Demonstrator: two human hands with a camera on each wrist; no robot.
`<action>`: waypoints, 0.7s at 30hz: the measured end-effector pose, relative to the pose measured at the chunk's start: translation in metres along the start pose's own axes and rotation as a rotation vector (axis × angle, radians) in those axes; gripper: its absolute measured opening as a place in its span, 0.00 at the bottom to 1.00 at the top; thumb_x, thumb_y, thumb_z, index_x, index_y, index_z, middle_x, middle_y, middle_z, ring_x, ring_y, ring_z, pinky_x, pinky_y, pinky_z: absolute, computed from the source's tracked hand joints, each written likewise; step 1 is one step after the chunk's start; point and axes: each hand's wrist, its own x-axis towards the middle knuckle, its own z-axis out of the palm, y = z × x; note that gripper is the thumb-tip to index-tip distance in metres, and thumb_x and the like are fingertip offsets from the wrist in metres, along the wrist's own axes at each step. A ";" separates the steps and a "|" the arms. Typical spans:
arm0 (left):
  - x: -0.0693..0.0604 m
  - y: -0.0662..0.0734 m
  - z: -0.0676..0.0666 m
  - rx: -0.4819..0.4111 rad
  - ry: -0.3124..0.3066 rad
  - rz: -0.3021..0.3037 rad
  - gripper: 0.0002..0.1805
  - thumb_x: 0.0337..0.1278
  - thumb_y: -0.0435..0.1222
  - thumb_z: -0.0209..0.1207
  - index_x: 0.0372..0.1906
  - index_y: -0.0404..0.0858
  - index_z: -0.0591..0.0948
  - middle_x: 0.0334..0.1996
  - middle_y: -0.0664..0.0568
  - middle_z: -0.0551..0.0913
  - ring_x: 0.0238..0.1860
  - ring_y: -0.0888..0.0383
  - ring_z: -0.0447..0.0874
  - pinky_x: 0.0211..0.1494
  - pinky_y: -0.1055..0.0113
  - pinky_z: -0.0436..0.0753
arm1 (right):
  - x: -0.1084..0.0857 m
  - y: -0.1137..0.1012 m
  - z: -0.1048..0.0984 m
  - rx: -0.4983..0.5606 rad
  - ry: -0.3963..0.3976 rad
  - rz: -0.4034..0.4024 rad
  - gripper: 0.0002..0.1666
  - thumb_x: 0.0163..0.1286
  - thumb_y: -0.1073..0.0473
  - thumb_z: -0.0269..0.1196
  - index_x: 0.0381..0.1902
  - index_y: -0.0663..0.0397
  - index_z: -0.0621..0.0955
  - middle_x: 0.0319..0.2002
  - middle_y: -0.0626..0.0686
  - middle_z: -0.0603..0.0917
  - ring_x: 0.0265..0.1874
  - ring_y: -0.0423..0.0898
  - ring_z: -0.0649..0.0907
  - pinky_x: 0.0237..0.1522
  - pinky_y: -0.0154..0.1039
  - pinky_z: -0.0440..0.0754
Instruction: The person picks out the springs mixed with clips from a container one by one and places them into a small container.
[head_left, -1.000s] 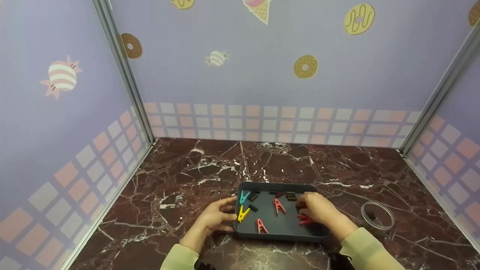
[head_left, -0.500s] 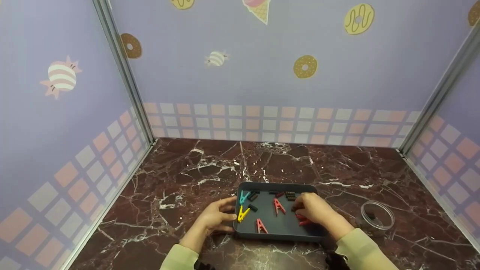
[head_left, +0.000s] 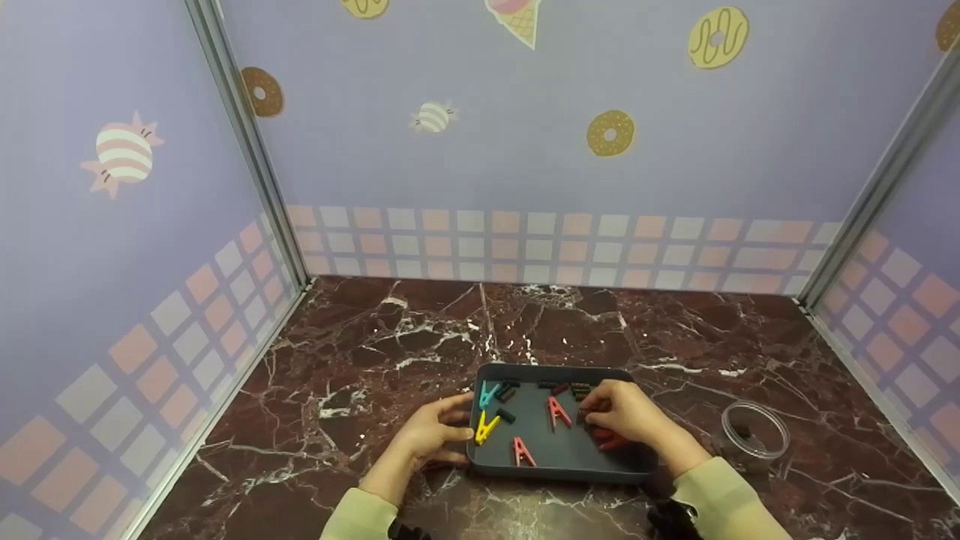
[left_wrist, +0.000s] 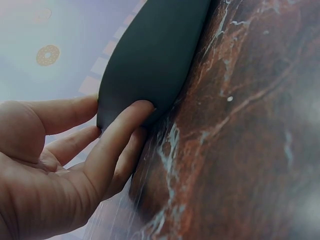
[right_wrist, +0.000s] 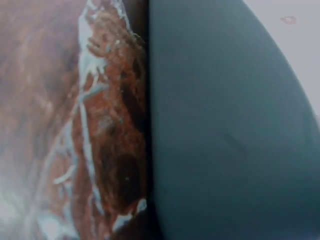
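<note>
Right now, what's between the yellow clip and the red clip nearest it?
Just bare floor of the dark tray separates the yellow clip from that red clip; the head view shows it.

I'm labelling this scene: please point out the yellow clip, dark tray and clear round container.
Yellow clip (head_left: 482,434): head view, where its two arms meet.
Dark tray (head_left: 562,452): head view, bare floor.
Clear round container (head_left: 785,437): head view, right side of its rim.

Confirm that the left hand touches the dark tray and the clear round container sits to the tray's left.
No: the clear round container sits right of the dark tray, as the head view shows; the left hand does touch the tray.
</note>
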 end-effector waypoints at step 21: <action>-0.001 0.001 0.000 0.006 0.006 -0.003 0.38 0.65 0.25 0.62 0.79 0.36 0.64 0.69 0.29 0.72 0.52 0.47 0.87 0.42 0.49 0.91 | -0.011 0.001 -0.012 0.269 -0.017 -0.005 0.07 0.64 0.62 0.73 0.41 0.55 0.90 0.40 0.57 0.92 0.33 0.34 0.86 0.36 0.28 0.83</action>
